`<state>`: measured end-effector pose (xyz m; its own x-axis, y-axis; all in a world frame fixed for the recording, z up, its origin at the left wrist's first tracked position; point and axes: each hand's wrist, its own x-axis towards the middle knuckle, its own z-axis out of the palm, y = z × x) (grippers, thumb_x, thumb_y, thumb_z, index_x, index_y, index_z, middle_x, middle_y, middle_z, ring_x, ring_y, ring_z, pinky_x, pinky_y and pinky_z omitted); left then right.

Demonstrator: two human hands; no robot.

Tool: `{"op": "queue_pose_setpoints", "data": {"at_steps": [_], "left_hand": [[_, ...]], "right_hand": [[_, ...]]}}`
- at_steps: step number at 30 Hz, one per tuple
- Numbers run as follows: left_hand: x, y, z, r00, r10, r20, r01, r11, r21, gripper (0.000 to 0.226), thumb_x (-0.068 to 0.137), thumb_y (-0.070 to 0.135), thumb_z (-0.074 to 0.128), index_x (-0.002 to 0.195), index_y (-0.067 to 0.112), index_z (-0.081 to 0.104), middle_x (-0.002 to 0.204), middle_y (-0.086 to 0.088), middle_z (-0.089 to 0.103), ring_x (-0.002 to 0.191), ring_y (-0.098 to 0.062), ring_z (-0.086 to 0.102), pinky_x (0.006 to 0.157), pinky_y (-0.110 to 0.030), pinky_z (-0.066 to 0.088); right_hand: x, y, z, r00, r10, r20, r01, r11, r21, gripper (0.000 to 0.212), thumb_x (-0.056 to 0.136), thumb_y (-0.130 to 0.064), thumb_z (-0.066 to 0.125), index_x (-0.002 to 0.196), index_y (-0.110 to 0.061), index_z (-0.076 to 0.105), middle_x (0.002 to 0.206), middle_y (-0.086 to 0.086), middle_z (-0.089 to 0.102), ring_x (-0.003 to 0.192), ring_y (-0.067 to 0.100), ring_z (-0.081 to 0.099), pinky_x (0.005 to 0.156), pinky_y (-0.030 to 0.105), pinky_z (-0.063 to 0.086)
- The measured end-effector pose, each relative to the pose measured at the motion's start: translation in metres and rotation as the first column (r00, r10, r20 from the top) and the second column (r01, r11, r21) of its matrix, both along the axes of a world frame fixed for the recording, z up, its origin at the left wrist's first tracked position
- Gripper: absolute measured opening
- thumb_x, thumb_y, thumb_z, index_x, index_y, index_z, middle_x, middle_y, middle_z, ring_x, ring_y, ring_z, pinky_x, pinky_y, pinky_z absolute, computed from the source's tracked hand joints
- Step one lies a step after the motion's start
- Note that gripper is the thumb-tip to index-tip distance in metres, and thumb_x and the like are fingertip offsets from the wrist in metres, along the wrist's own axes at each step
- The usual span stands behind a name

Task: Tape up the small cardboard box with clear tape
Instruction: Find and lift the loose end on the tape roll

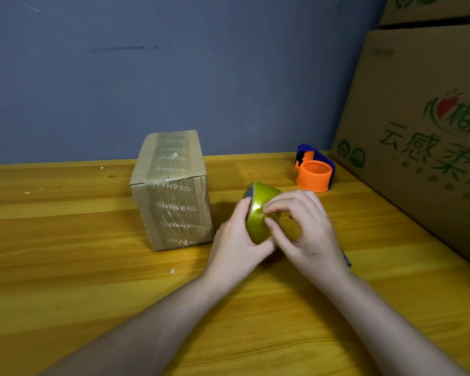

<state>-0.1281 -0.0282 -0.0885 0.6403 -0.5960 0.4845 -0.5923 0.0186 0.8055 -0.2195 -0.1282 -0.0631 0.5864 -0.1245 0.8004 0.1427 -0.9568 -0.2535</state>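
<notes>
Wooden table (65,240), blue-grey wall (174,63), big cartons (423,131) right.

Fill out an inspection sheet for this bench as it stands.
Surface: wooden tabletop, small white specks.
Job's things: small cardboard box upright, printed tape already on top and front; tape roll held above the table, right of the box.
Clutter: orange and blue tape dispenser, no roll in it, near the back right.
Grip: left hand holds the roll; right hand fingertips pick at its face.
Cables: nothing seen.
Surroundings: blue-grey wall; large printed cartons at right.
</notes>
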Motion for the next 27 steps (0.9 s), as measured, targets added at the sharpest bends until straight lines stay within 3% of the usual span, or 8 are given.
{"op": "queue_pose_setpoints", "data": {"at_steps": [4,9,14,21,27], "left_hand": [[-0.003,0.002,0.003,0.993,-0.114,-0.010,0.114,0.993,0.005,0.045,0.067,0.039,0.063,0.108,0.023,0.053,0.093,0.010,0.065,0.086,-0.012,0.063,0.083,-0.039,0.051],[-0.001,0.001,-0.002,0.989,-0.149,-0.008,0.149,0.985,0.085,0.045,0.075,0.054,0.057,0.109,0.024,0.051,0.077,-0.006,0.069,0.074,-0.030,0.065,0.074,-0.048,0.052],[-0.002,0.001,-0.001,0.987,-0.152,-0.051,0.156,0.985,0.077,0.039,0.078,0.052,0.055,0.111,0.031,0.050,0.066,0.003,0.069,0.067,-0.032,0.065,0.072,-0.049,0.052],[-0.002,0.000,-0.001,0.991,-0.120,-0.066,0.122,0.992,0.029,0.030,0.079,0.048,0.058,0.100,0.027,0.055,0.064,0.005,0.067,0.066,-0.020,0.066,0.074,-0.048,0.054],[0.003,-0.001,-0.001,1.000,-0.009,-0.015,0.009,1.000,-0.021,0.035,0.078,0.049,0.055,0.099,0.022,0.053,0.080,-0.007,0.064,0.076,-0.034,0.060,0.073,-0.049,0.051]], "right_hand": [[-0.003,-0.005,0.000,0.999,-0.036,0.040,0.033,0.997,0.074,0.005,0.084,-0.011,0.067,0.089,-0.010,0.067,0.091,0.000,0.064,0.088,0.010,0.055,0.079,0.015,0.039],[-0.006,-0.010,0.003,0.987,-0.120,0.102,0.107,0.986,0.125,0.004,0.084,-0.008,0.067,0.088,-0.009,0.066,0.089,0.001,0.064,0.082,0.001,0.049,0.073,0.015,0.040],[-0.008,-0.010,0.006,0.985,-0.138,0.100,0.134,0.990,0.046,0.004,0.085,-0.006,0.065,0.089,-0.005,0.068,0.087,0.004,0.065,0.083,0.007,0.053,0.075,0.015,0.040],[-0.014,-0.006,0.012,0.989,-0.126,0.080,0.138,0.974,-0.178,0.010,0.090,-0.006,0.060,0.086,-0.002,0.067,0.085,0.011,0.066,0.078,0.025,0.062,0.074,0.033,0.050],[-0.018,0.011,0.017,0.989,-0.149,-0.022,0.129,0.917,-0.378,0.015,0.094,-0.009,0.053,0.090,-0.005,0.067,0.084,0.012,0.064,0.071,0.032,0.057,0.063,0.043,0.049]]}}
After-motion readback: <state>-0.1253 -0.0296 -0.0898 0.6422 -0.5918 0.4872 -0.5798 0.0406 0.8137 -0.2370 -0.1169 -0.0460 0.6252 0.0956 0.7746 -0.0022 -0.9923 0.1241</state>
